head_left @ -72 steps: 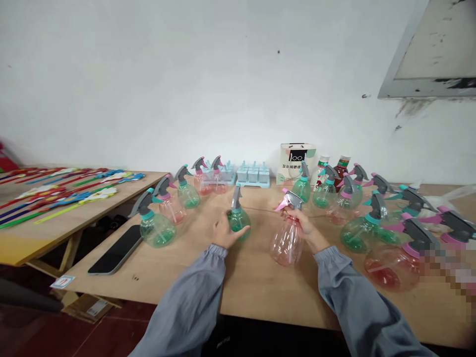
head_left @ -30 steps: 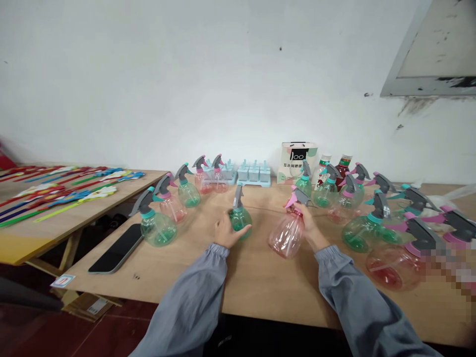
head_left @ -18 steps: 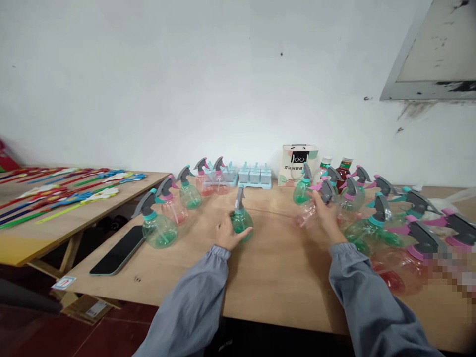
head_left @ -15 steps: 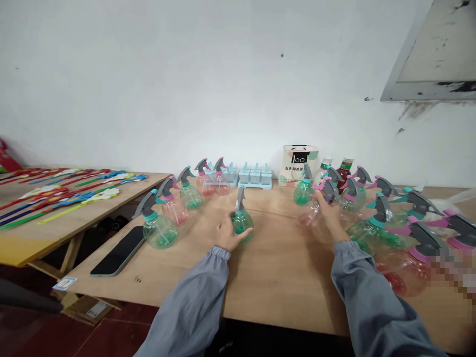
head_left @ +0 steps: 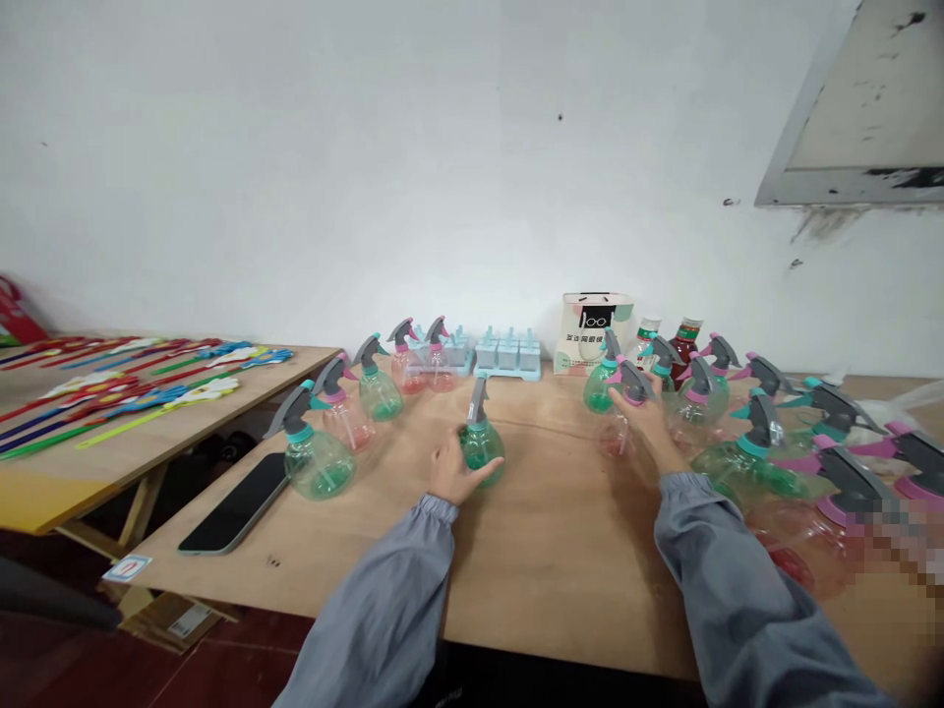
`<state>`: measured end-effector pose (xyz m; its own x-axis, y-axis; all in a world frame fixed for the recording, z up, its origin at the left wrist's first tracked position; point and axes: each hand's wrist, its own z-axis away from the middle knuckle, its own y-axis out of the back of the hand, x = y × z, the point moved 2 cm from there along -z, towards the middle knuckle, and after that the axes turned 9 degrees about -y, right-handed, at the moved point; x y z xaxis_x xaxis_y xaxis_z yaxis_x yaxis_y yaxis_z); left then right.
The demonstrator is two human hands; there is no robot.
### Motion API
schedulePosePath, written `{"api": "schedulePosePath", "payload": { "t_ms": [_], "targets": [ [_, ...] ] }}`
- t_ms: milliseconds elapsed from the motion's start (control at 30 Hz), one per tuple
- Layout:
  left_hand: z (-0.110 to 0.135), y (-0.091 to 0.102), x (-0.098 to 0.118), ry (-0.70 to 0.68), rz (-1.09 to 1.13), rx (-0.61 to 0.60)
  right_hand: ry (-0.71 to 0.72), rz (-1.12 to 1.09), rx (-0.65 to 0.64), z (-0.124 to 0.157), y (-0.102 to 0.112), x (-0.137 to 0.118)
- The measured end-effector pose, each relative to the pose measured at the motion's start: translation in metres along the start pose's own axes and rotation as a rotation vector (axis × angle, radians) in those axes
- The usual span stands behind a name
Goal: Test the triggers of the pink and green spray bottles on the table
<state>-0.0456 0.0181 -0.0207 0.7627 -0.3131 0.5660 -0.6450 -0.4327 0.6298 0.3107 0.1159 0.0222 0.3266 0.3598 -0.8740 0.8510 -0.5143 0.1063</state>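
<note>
In the head view, my left hand (head_left: 453,474) is closed around the lower body of a green spray bottle (head_left: 483,442), which stands upright near the middle of the table. Its thumb lies along the front and the fingertips are partly hidden behind the bottle. My right hand (head_left: 650,418) grips a pink spray bottle (head_left: 615,435) by its neck, just under the grey and pink trigger head. Whether that bottle touches the table I cannot tell. Close behind it stands another green spray bottle (head_left: 601,386).
More green and pink spray bottles (head_left: 744,462) crowd the right side. Several others (head_left: 321,462) stand at the left beside a phone (head_left: 236,503). Light-blue ice-pop moulds (head_left: 508,354), a paper bag (head_left: 582,339) and sauce bottles (head_left: 685,344) line the wall. Colourful sticks (head_left: 147,393) cover another table.
My right hand has shifted slightly left with the pink spray bottle, whose trigger head now points more to the left. My left hand keeps its hold on the green one.
</note>
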Motion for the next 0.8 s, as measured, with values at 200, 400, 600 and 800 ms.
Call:
{"api": "schedulePosePath", "payload": {
  "t_ms": [200, 400, 600, 800],
  "targets": [
    [-0.001, 0.000, -0.002, 0.000, -0.001, -0.045, 0.062, 0.116, -0.053, 0.025, 0.005, 0.019],
    [0.000, 0.000, -0.001, 0.017, -0.022, -0.035, 0.062, 0.309, 0.122, 0.040, 0.006, 0.031],
    [0.000, 0.001, 0.001, -0.002, -0.022, -0.019, 0.062, 0.414, 0.272, 0.043, -0.005, 0.030],
    [0.001, -0.001, -0.002, -0.006, -0.014, 0.012, 0.091, 0.372, 0.285, 0.043, -0.008, 0.030]
  ]
}}
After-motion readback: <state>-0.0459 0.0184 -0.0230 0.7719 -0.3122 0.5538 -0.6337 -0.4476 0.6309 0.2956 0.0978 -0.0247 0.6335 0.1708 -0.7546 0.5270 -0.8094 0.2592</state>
